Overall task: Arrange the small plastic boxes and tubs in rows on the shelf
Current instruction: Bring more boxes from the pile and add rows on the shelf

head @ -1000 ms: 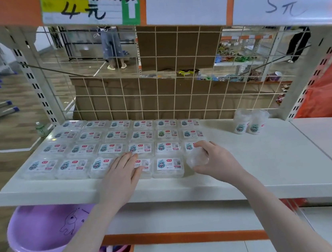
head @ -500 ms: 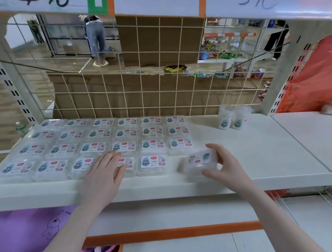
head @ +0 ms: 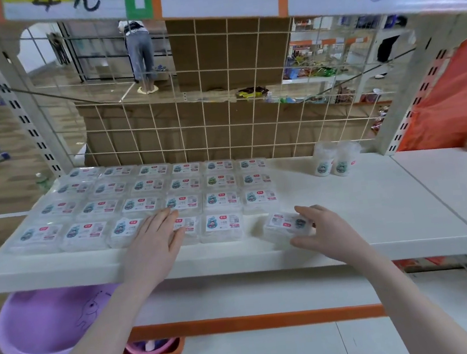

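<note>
On the shelf [head: 349, 221], right hand [head: 325, 228] now gripping a box [head: 288, 224] (left hand [head: 158, 242] still flat on boxes [head: 129, 201]).

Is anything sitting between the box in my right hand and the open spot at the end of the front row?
Nothing visible. The right hand holds the box on bare shelf, just right of the front row's last box.

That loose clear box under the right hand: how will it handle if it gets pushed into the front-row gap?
The loose box looks low and flat, so it should slide rather than tip or roll. Clear hard-looking plastic on the smooth white shelf suggests little friction; it may skid or twist askew. The right hand turns it with fingertips alone, so it is probably light.
</note>
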Action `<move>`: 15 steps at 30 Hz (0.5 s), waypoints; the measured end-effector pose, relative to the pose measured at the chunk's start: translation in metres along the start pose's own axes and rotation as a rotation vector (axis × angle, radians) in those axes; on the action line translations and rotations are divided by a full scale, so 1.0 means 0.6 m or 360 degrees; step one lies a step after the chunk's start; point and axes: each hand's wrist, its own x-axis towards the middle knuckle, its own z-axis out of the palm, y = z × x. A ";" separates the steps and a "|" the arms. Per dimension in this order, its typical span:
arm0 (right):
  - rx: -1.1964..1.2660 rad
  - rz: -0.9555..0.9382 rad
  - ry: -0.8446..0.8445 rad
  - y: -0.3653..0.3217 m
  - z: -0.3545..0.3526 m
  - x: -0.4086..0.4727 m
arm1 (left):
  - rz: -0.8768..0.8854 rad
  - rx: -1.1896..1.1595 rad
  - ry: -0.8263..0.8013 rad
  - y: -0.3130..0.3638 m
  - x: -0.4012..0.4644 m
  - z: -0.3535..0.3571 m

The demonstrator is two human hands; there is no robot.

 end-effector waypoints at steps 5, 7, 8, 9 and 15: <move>-0.0208 0.0073 0.0046 -0.020 0.007 -0.029 | -0.0001 0.0007 0.0014 -0.002 0.001 0.003; -0.0255 0.0062 0.0033 -0.027 0.018 -0.038 | 0.0003 0.0013 0.0016 -0.002 0.001 0.003; -0.0280 0.0052 0.0024 -0.029 0.021 -0.041 | 0.0005 0.0015 0.0022 -0.002 0.001 0.004; -0.0299 0.0036 0.0007 -0.030 0.021 -0.042 | 0.0007 0.0018 0.0031 -0.003 0.001 0.005; -0.0009 -0.0226 -0.0412 -0.021 -0.045 -0.012 | 0.0015 0.0043 -0.0006 -0.008 0.002 0.008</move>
